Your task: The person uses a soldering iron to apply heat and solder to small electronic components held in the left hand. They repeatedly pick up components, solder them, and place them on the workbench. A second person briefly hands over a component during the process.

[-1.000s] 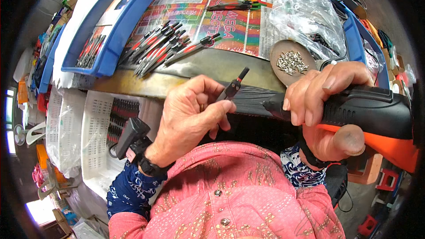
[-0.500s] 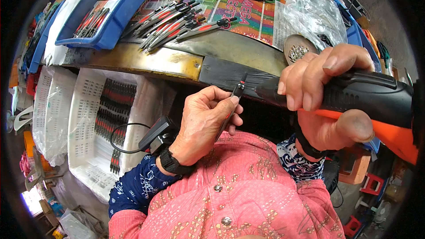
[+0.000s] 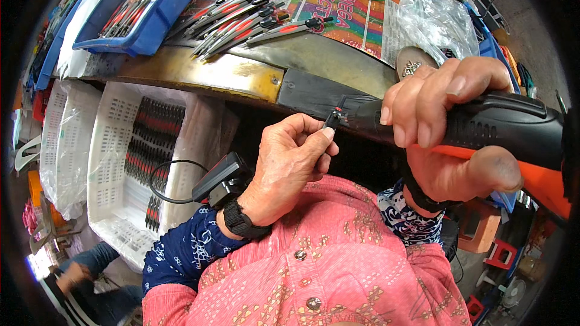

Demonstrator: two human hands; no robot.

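Observation:
My left hand is closed, pinching a black drawing compass between thumb and fingers in front of the bench edge. Its hinge end sticks up past the fingertips; the palm hides most of its legs. My right hand is wrapped round a black and orange electric screwdriver, its thumb underneath. The tool lies sideways with its front end toward the compass head. The two look to be touching or nearly so; I cannot tell which.
Grey and red compasses are heaped on the bench beside a blue tray. A dish of small screws and a clear plastic bag lie at right. A white basket holds rows of compasses. Another person shows at lower left.
My left hand has moved a little right, bringing the compass head up to the front of the screwdriver. The right hand keeps its grip. Another person has come into view at lower left.

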